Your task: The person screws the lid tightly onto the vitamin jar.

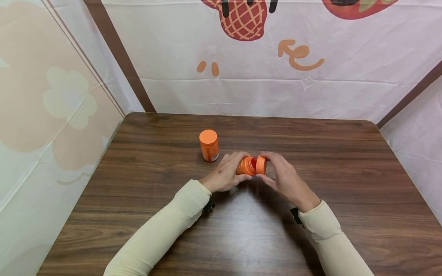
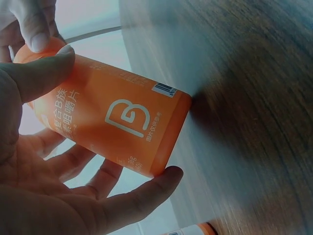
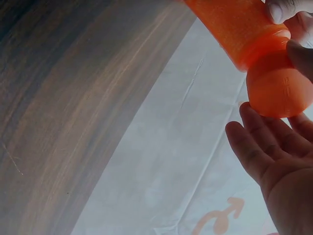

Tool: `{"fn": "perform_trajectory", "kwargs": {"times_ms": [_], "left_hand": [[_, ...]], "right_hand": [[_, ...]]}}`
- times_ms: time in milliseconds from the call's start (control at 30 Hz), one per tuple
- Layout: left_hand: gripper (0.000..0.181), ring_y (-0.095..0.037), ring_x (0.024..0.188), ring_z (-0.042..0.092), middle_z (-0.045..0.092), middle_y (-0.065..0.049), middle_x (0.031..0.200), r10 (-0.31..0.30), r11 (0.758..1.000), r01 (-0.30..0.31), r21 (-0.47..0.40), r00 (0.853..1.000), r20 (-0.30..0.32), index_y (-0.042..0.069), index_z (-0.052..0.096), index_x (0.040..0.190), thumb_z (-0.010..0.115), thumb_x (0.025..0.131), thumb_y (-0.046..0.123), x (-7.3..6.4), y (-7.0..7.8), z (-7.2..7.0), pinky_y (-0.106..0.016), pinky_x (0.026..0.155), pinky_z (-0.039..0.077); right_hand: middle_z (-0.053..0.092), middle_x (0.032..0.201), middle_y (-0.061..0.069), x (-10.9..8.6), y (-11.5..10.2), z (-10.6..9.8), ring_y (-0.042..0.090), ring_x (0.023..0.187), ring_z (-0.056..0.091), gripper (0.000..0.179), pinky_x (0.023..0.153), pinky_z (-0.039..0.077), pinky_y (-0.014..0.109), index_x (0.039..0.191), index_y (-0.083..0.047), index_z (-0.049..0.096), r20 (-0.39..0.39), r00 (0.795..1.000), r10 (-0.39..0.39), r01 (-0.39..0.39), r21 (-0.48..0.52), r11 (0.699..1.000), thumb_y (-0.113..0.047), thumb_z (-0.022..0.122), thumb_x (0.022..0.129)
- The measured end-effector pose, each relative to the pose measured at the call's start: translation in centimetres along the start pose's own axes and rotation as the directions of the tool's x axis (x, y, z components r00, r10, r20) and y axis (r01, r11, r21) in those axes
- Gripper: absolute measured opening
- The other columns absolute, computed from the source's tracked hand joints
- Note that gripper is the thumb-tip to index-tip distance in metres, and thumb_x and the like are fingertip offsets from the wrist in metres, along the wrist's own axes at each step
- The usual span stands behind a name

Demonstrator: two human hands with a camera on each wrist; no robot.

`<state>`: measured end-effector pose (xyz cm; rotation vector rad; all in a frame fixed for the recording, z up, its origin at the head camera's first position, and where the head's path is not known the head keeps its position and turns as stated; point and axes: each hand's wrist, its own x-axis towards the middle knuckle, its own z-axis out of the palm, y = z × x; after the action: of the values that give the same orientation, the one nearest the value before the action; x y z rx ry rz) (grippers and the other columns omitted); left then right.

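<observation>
An orange pill bottle (image 1: 244, 166) with white lettering lies tilted in my left hand (image 1: 223, 173), its neck turned to the right. In the left wrist view, the thumb and fingers grip the label side of this bottle (image 2: 122, 110). My right hand (image 1: 288, 180) pinches the orange cap (image 1: 261, 165) between thumb and fingers. The cap sits askew at the bottle's mouth, and a red inside shows between the two. Seen from the right wrist, the cap (image 3: 276, 88) hides the mouth.
A second orange bottle (image 1: 209, 147), capped, stands upright on the wooden table (image 1: 165, 237), behind and left of my hands. A printed cloth wall (image 1: 255, 96) rises at the table's back edge, with another at the left side.
</observation>
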<state>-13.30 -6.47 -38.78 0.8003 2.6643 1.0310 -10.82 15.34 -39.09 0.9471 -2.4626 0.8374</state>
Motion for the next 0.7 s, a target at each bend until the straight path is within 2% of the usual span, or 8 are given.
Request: {"fn": "perform_trajectory", "kwargs": {"times_ms": [367, 700], "left_hand": [[0.056, -0.027, 0.103, 0.048, 0.059, -0.008, 0.126, 0.009, 0.999, -0.009, 0.033, 1.0, 0.008, 0.011, 0.049, 0.136, 0.078, 0.089, 0.023, 0.19, 0.03, 0.03, -0.04, 0.089, 0.041], [0.056, -0.026, 0.102, 0.048, 0.06, -0.008, 0.124, 0.03, 0.999, -0.031, 0.042, 0.999, 0.009, 0.012, 0.05, 0.136, 0.078, 0.089, 0.024, 0.14, -0.01, 0.02, -0.038, 0.088, 0.04]], "right_hand": [[0.057, 0.129, 0.024, 0.16, -0.25, -0.16, 0.038, 0.119, 0.054, 0.062, 0.097, 0.048, 0.05, 0.135, 0.007, 0.052, 0.064, 0.997, -0.037, 0.039, -0.024, 0.999, -0.002, 0.081, 0.082], [0.055, 0.134, 0.023, 0.48, -0.68, -0.3, 0.039, 0.118, 0.054, 0.06, 0.095, 0.047, 0.053, 0.139, 0.006, 0.052, 0.14, 0.99, -0.032, 0.045, -0.093, 0.995, -0.006, 0.078, 0.086]]}}
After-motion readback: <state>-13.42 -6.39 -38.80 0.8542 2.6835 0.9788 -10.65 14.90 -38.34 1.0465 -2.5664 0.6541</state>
